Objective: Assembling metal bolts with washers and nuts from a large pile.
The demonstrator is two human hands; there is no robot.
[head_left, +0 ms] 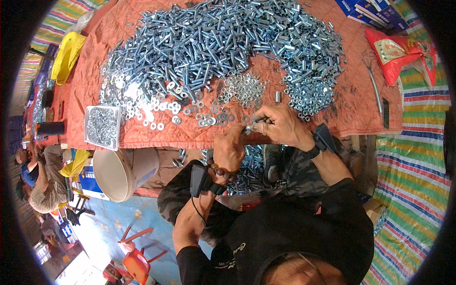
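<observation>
My left hand [229,149] and my right hand [280,124] meet at the near edge of a red quilted cloth [190,137]. Their fingertips are closed around a small shiny metal fastener [247,128], mostly covered by the fingers. Just beyond lie flat washers [209,119] and a pile of small ring washers [242,89]. Beside my right hand are heaped hex nuts [311,97], with a single metal sleeve [278,96] standing nearby. Farther back spreads a large heap of bolts [190,45], with sleeves [308,45] on its right.
A clear plastic tub of small metal parts [103,127] sits at the left edge. Below it stands a white bucket [114,175]. A red bag [392,54], a metal whisk-like tool [374,85] and a dark phone-like slab [385,114] lie right. Another person [47,187] sits far left.
</observation>
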